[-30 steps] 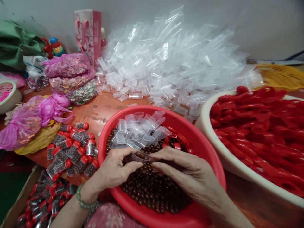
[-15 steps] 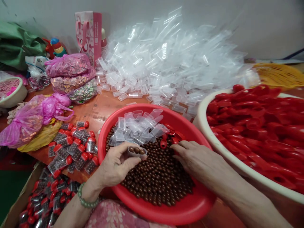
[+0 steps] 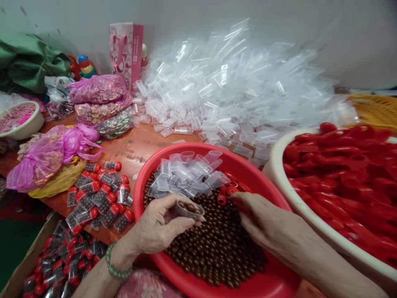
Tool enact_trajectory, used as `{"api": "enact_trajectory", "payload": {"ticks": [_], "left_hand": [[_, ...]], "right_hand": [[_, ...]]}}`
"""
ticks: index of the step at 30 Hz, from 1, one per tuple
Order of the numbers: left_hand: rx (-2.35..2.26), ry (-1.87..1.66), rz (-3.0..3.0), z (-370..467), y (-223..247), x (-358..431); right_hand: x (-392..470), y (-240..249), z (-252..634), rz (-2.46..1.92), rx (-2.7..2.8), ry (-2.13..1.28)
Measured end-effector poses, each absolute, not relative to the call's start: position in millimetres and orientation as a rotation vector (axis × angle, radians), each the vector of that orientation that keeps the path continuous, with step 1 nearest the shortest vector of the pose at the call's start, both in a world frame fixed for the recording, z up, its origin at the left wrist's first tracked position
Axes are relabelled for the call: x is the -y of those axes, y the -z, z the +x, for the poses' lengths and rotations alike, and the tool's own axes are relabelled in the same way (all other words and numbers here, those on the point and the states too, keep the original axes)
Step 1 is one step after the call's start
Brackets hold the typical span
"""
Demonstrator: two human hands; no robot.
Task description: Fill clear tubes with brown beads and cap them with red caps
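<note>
Holding the clear tube (image 3: 197, 210) mouth upward, I should squeeze softly: left fingers (image 3: 180, 225) grip it above the red basin (image 3: 161, 267); right fingers (image 3: 243, 199) are at red pieces (image 3: 221, 199), grip I cannot tell

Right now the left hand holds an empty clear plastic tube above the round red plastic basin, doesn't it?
Not quite: the head view shows shiny round brown beads inside the clear plastic tube, so it isn't empty. The left hand does hold it above the round red plastic basin.
</note>
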State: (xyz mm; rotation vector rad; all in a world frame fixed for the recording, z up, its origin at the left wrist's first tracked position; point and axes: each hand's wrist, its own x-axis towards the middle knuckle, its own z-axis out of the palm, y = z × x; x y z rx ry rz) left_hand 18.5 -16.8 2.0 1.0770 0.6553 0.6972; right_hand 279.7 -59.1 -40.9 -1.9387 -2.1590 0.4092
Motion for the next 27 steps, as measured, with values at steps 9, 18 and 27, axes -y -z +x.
{"api": "enact_trajectory", "payload": {"ticks": [9,18,27], "left_hand": [[-0.526,-0.681,0.955,13.5,-7.4,24.1],[-0.553,-0.615,0.967,22.2,-5.9,26.8],[-0.557,-0.513,0.922,19.9,3.7,29.1]], "right_hand": [[66.9,21.1,261.1,-1.641,1.026,-1.328],[64.6,9.9,232.7,-1.311,0.817,-1.432],[41.1,-41.9,208.7,-1.199,1.701,-1.045]]}}
